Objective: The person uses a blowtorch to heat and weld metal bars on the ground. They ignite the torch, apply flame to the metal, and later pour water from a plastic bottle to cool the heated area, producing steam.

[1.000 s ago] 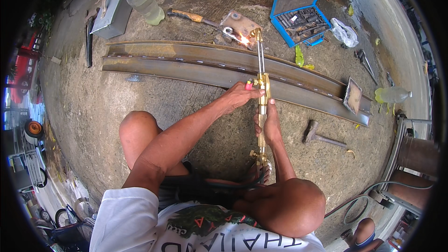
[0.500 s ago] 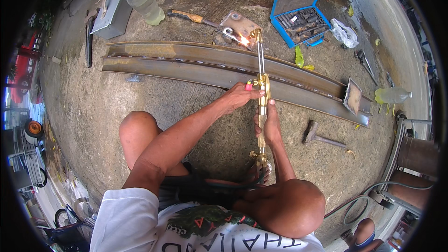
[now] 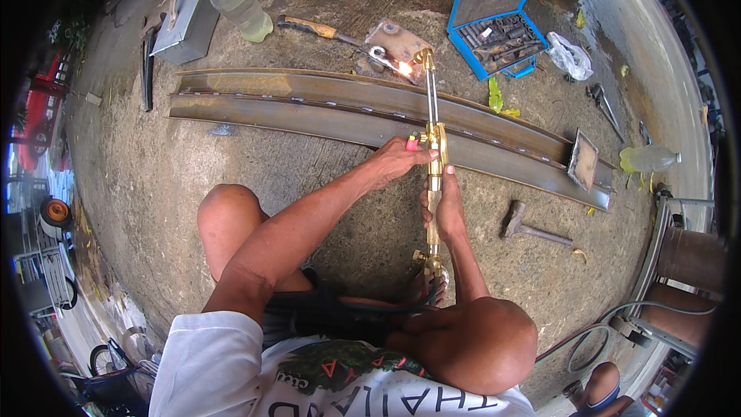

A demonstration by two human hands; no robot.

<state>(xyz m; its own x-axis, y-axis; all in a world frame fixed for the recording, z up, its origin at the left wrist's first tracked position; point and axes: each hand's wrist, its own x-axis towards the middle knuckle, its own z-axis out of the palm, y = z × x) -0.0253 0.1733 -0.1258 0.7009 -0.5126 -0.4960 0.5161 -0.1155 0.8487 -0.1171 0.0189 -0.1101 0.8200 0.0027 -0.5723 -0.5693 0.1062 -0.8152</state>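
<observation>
Flame (image 3: 404, 69) slightly shrunken, left hand (image 3: 397, 160) pinches, right hand (image 3: 449, 210) wraps the slender brass torch (image 3: 437, 139).

Rough concrete ground (image 3: 139, 185), darker toward far side; paler strip (image 3: 665, 69) right; daylight.

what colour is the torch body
The torch body is shiny brassy gold, best seen in the head view.

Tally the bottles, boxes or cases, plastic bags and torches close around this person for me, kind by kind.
Bottles: 2 (red-capped bottle, right-side bottle)
Boxes or cases: 2 (grey metal box, open blue case)
Plastic bags: 1 (white bag)
Torches: 1 (brass torch, in the right hand)
Total: 6
</observation>
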